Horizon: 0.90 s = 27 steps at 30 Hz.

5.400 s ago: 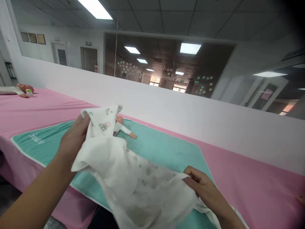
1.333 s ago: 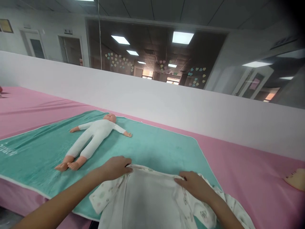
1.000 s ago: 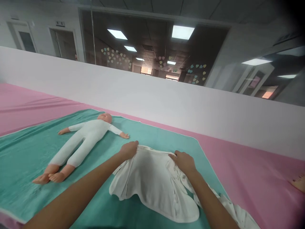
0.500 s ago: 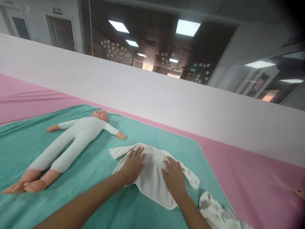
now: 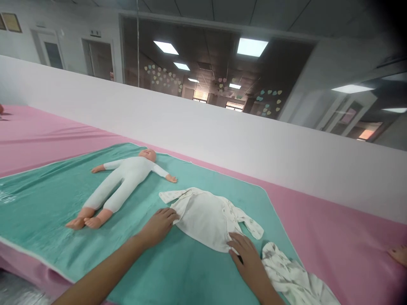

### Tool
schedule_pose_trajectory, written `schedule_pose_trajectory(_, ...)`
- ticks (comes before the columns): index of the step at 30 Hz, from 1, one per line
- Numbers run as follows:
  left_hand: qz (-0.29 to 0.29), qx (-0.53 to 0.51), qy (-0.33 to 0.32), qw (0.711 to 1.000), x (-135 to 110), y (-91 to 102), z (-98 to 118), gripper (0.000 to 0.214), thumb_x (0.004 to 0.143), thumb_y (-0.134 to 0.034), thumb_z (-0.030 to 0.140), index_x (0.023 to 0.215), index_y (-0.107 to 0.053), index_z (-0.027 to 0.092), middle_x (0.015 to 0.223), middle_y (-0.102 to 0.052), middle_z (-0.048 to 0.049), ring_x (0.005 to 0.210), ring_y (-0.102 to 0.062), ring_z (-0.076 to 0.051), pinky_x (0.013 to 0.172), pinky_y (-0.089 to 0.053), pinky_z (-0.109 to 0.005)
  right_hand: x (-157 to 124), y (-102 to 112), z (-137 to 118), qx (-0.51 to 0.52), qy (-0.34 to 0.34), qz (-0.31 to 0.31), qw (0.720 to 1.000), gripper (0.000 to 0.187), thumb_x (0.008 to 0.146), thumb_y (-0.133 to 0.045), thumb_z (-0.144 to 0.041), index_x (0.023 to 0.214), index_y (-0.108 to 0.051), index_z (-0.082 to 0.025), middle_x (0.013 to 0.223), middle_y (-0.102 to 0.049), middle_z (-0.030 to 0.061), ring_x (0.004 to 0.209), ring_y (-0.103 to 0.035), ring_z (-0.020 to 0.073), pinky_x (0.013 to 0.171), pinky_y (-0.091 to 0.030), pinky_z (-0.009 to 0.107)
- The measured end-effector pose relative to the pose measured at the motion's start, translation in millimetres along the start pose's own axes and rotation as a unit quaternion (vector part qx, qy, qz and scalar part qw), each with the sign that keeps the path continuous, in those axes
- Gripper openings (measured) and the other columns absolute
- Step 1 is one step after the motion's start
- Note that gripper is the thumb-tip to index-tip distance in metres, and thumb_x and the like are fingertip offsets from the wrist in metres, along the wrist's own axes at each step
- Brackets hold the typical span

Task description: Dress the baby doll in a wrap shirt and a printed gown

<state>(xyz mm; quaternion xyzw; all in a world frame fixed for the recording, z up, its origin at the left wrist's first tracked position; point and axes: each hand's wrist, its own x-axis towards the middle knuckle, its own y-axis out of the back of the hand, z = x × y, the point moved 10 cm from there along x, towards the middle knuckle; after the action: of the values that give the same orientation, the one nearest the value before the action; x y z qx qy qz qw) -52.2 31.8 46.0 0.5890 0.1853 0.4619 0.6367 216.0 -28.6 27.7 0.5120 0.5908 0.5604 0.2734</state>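
Observation:
A small white baby shirt (image 5: 206,214) lies spread flat on the teal mat (image 5: 47,207), sleeves out to both sides. My left hand (image 5: 158,225) rests on the mat with its fingers out, touching the shirt's lower left edge. My right hand (image 5: 244,256) lies flat with fingers out at the shirt's lower right hem. A baby doll (image 5: 121,182) in a white suit lies on its back to the left of the shirt, arms spread. A crumpled white printed cloth (image 5: 292,277) sits just right of my right hand.
The mat covers part of a long pink-sheeted surface (image 5: 333,245), backed by a low white wall (image 5: 222,135) with glass above. Part of another doll's foot (image 5: 397,254) shows at the far right edge.
My hands laid the shirt down on the mat, pressed on its middle, then slid down and outward to its lower edges. The shirt now lies flat.

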Motion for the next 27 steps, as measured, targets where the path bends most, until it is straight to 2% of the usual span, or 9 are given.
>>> schedule_pose_trajectory(3, 0.011, 0.027, 0.001, 1.000, -1.5, 1.5, 3.6, 0.036, 0.084, -0.035, 0.006, 0.106, -0.057, 0.022, 0.106, -0.058, -0.0059, 0.100, -0.052, -0.020, 0.087, -0.039, -0.036, 0.0, 7.3, -1.4, -0.011, 0.004, 0.045, 0.999, 0.032, 0.090, -0.027, -0.017, 0.098, -0.057, -0.024, 0.104, -0.058, 0.0063, 0.100, -0.053, 0.0208, 0.084, -0.043, 0.039)
schedule_pose_trajectory(6, 0.028, 0.030, -0.008, 0.999, -7.3, 10.4, 11.8, 0.034, 0.083, -0.034, 0.007, 0.105, -0.056, 0.020, 0.103, -0.058, -0.0067, 0.096, -0.052, -0.021, 0.083, -0.039, -0.035, 0.3, 16.9, 3.8, -0.024, -0.024, 0.096, 0.995, 0.028, 0.087, -0.027, -0.012, 0.084, -0.054, -0.020, 0.090, -0.056, 0.0062, 0.086, -0.054, 0.0201, 0.074, -0.044, 0.037)
schedule_pose_trajectory(10, 0.005, 0.019, -0.048, 0.999, -18.5, 19.6, 30.5, 0.026, 0.075, -0.041, 0.007, 0.091, -0.057, 0.020, 0.088, -0.059, -0.0043, 0.087, -0.052, -0.019, 0.080, -0.038, -0.033, -3.7, 27.5, 9.6, -0.034, -0.050, 0.137, 0.989, 0.023, 0.085, -0.032, -0.012, 0.075, -0.051, -0.019, 0.080, -0.053, 0.0044, 0.079, -0.052, 0.0200, 0.072, -0.043, 0.037)
schedule_pose_trajectory(13, 0.008, 0.030, -0.049, 0.998, -22.3, 29.4, 37.5, 0.014, 0.077, -0.044, 0.015, 0.079, -0.057, 0.019, 0.082, -0.058, -0.0044, 0.083, -0.051, -0.019, 0.076, -0.039, -0.033, -6.5, 26.9, 4.3, -0.021, -0.024, 0.120, 0.992, 0.024, 0.081, -0.033, -0.008, 0.068, -0.050, -0.019, 0.076, -0.053, 0.0032, 0.077, -0.051, 0.0191, 0.070, -0.043, 0.036)
schedule_pose_trajectory(17, 0.059, 0.019, 0.003, 0.998, -9.0, 34.1, 41.6, 0.035, 0.090, -0.032, 0.031, 0.071, -0.057, 0.018, 0.083, -0.058, -0.0066, 0.085, -0.052, -0.020, 0.079, -0.040, -0.036, -5.6, 30.3, -14.3, 0.011, 0.016, 0.143, 0.990, 0.027, 0.079, -0.032, -0.008, 0.070, -0.055, -0.020, 0.092, -0.058, 0.0053, 0.091, -0.054, 0.0205, 0.077, -0.044, 0.037)
schedule_pose_trajectory(20, 0.076, -0.044, 0.037, 0.995, 19.4, 10.3, 54.0, 0.035, 0.092, -0.026, 0.027, 0.097, -0.059, 0.018, 0.106, -0.059, -0.0082, 0.101, -0.051, -0.019, 0.089, -0.040, -0.034, 14.9, 15.4, -32.8, 0.049, 0.009, 0.131, 0.990, 0.032, 0.084, -0.031, -0.015, 0.094, -0.061, -0.022, 0.113, -0.057, 0.0058, 0.109, -0.050, 0.0200, 0.090, -0.042, 0.035)
schedule_pose_trajectory(22, 0.020, -0.060, 0.057, 0.996, 44.6, -25.2, 63.1, 0.035, 0.090, -0.026, 0.022, 0.107, -0.057, 0.018, 0.120, -0.055, -0.0090, 0.113, -0.048, -0.018, 0.096, -0.037, -0.032, 39.9, -8.6, -40.8, 0.061, -0.024, 0.080, 0.995, 0.039, 0.086, -0.032, -0.024, 0.117, -0.055, -0.021, 0.126, -0.053, 0.0059, 0.117, -0.046, 0.0191, 0.098, -0.038, 0.032)
schedule_pose_trajectory(25, 0.000, -0.043, 0.079, 0.996, 77.2, -60.0, 64.7, 0.037, 0.084, -0.036, 0.020, 0.115, -0.055, 0.012, 0.131, -0.047, -0.0169, 0.125, -0.038, -0.028, 0.103, -0.030, -0.043, 76.3, -42.2, -31.9, 0.018, -0.110, 0.004, 0.994, 0.050, 0.088, -0.031, -0.031, 0.132, -0.041, -0.011, 0.138, -0.042, 0.0112, 0.128, -0.035, 0.0235, 0.105, -0.028, 0.037)
schedule_pose_trajectory(27, 0.017, -0.029, 0.100, 0.994, 91.5, -68.4, 52.1, 0.044, 0.085, -0.036, 0.020, 0.125, -0.047, 0.005, 0.137, -0.038, -0.0229, 0.131, -0.027, -0.033, 0.104, -0.024, -0.050, 92.2, -47.5, -13.6, -0.023, -0.167, -0.002, 0.986, 0.055, 0.089, -0.028, -0.037, 0.134, -0.036, -0.007, 0.143, -0.032, 0.0144, 0.132, -0.028, 0.0279, 0.105, -0.024, 0.044)
